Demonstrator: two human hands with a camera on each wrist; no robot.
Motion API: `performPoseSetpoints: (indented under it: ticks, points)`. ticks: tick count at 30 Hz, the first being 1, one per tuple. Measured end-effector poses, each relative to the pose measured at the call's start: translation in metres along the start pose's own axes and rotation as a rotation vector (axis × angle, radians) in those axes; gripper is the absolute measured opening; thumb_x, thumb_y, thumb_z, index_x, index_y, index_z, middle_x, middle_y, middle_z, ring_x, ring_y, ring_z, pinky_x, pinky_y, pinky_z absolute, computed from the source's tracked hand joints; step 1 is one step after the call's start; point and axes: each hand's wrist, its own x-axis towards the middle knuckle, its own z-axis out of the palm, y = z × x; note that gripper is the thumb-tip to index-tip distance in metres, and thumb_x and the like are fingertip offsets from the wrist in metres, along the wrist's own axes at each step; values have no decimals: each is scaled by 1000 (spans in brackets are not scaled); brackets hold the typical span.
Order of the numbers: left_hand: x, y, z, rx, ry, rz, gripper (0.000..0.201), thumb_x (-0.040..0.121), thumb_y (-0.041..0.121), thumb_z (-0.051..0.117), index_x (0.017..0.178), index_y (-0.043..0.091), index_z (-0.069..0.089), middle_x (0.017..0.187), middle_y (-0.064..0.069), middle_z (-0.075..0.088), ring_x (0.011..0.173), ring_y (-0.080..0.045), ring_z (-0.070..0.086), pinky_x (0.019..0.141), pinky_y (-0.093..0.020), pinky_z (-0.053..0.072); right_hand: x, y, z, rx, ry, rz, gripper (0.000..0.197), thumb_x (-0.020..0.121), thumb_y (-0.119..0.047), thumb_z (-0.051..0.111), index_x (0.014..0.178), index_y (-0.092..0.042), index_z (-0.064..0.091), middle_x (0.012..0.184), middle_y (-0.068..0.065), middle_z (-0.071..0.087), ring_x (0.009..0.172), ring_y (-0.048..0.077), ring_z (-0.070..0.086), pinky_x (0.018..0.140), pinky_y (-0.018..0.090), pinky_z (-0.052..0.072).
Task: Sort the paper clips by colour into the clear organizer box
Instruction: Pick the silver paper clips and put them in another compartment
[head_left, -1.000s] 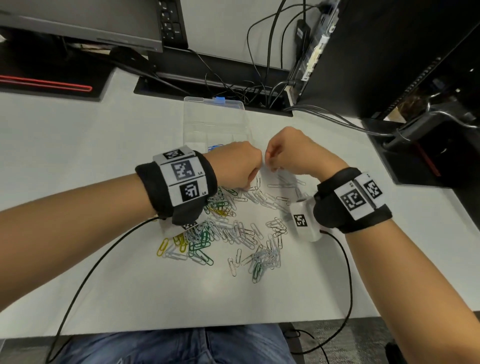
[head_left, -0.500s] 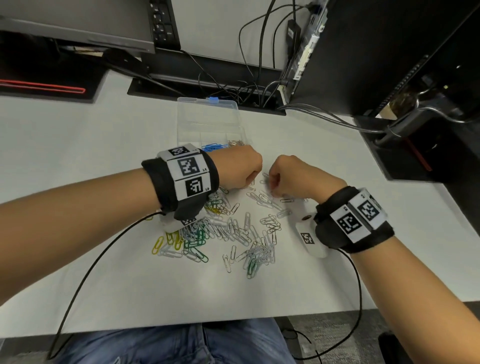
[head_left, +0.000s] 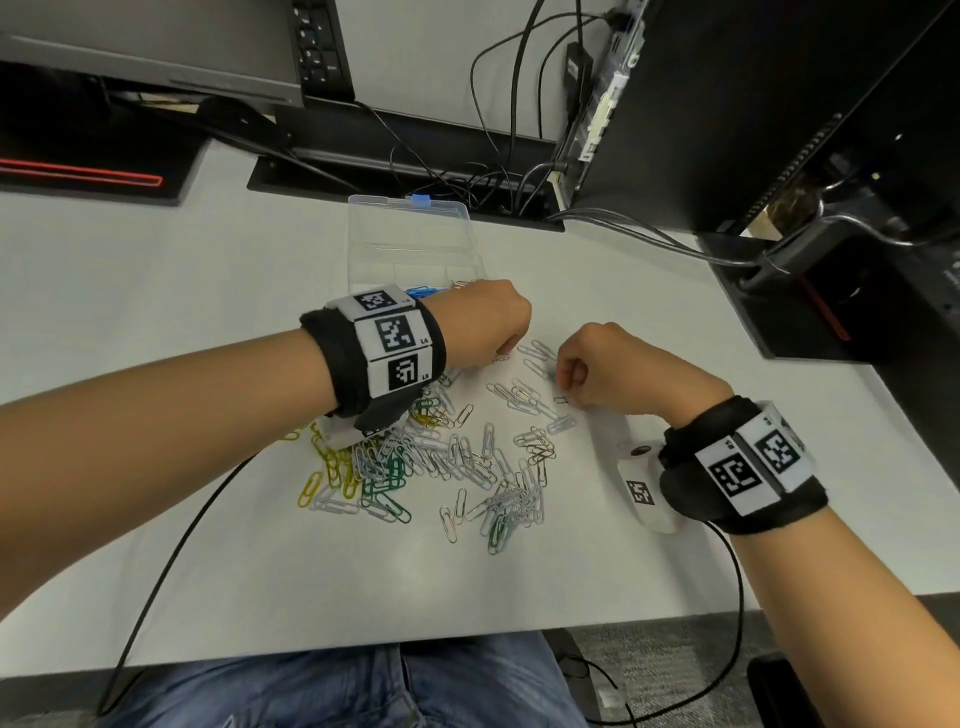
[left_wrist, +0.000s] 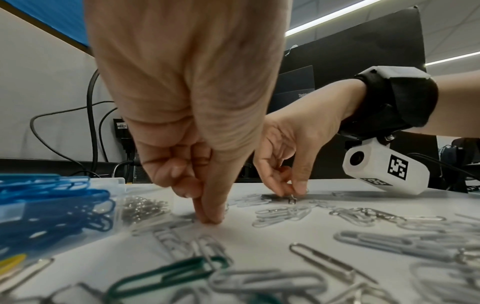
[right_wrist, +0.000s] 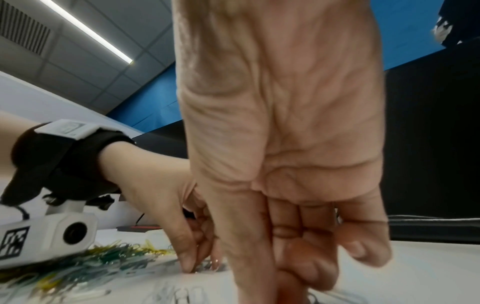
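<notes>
- paper clips (head_left: 457, 457) lie scattered on the bench (head_left: 156, 312), near the organizer box (head_left: 410, 244).
- light, thin, slippery wire; lift by one loop.
- left hand (head_left: 488, 322) pinches at a silver clip (left_wrist: 226, 207); right hand (head_left: 602, 371) pinches a small clip (left_wrist: 292, 199).

Two hands over one white desk (head_left: 156, 291): left hand (head_left: 483, 322), right hand (head_left: 613, 371). One clear organizer box (head_left: 410, 234), lid open. Loose paper clips (head_left: 467, 457) number in the dozens, too tangled for an exact count; grey most numerous, fewer green and yellow.
</notes>
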Motion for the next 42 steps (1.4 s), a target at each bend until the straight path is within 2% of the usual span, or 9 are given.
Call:
performPoseSetpoints:
  ticks: [7, 14, 21, 24, 26, 28, 31, 36, 42]
  points:
    - [-2, -6, 3, -17, 0, -5, 19, 82, -4, 55, 85, 7, 71, 92, -9, 69, 87, -27, 64, 66, -28, 44, 8, -10, 8, -91, 9, 28, 11, 79, 5, 52, 77, 2, 62, 79, 18, 64, 65, 29, 56, 49, 23, 36]
    - [-15, -20, -13, -183, 197, -137, 28, 80, -1, 52, 58, 16, 52, 63, 5, 53, 69, -19, 55, 61, -26, 40, 13, -16, 5, -80, -45, -18, 18, 88, -3, 45, 73, -9, 52, 79, 9, 57, 68, 22, 49, 54, 26, 36]
    - [-10, -46, -25, -275, 310, -253, 9, 84, 7, 63, 81, 0, 69, 78, -4, 65, 80, -20, 61, 71, -31, 49, 42, -43, -23, 347, 435, -127, 17, 85, 3, 53, 76, -7, 64, 68, -7, 59, 65, 4, 55, 58, 12, 41]
    - [-16, -51, -24, -290, 373, -270, 7, 82, 11, 68, 88, 7, 68, 69, 10, 47, 80, -16, 55, 71, -27, 43, 57, -55, -30, 418, 427, -161, 11, 85, -1, 59, 78, -6, 65, 69, -5, 60, 65, 4, 55, 63, 17, 45]
    - [-23, -48, -23, -260, 415, -214, 7, 81, 7, 64, 82, 12, 68, 71, 8, 52, 80, -18, 57, 69, -29, 44, 60, -58, -31, 392, 400, -174, 5, 83, -6, 66, 79, -6, 66, 70, -4, 59, 62, 3, 52, 59, 10, 42]
    - [-29, -42, -21, -195, 351, -127, 11, 80, 8, 60, 79, 17, 67, 74, 7, 55, 77, -18, 56, 68, -31, 47, 58, -55, -28, 327, 412, -150, 6, 79, -4, 69, 76, -8, 65, 68, -5, 56, 59, 2, 48, 50, 4, 35]
    - [-29, -31, -12, -84, 156, -47, 15, 80, 9, 60, 76, 23, 61, 76, 7, 54, 75, -18, 57, 63, -27, 43, 45, -47, -18, 177, 307, -93, 23, 75, 5, 61, 67, -16, 64, 65, -7, 58, 63, 10, 55, 51, 13, 37]
    - [-19, -15, 0, 74, -25, 21, 18, 81, -2, 55, 88, 12, 64, 90, -5, 61, 85, -25, 59, 60, -28, 38, 23, -39, 3, 39, 26, -60, 25, 73, 4, 62, 68, -20, 65, 71, -6, 61, 71, 15, 60, 58, 21, 44]
    - [-12, -9, 0, 106, -85, -30, 21, 85, -4, 50, 94, 3, 67, 97, -16, 67, 92, -30, 62, 66, -31, 44, 23, -37, 4, 44, -19, -77, 21, 72, 6, 62, 72, -15, 67, 66, -7, 57, 62, 12, 54, 49, 15, 36]
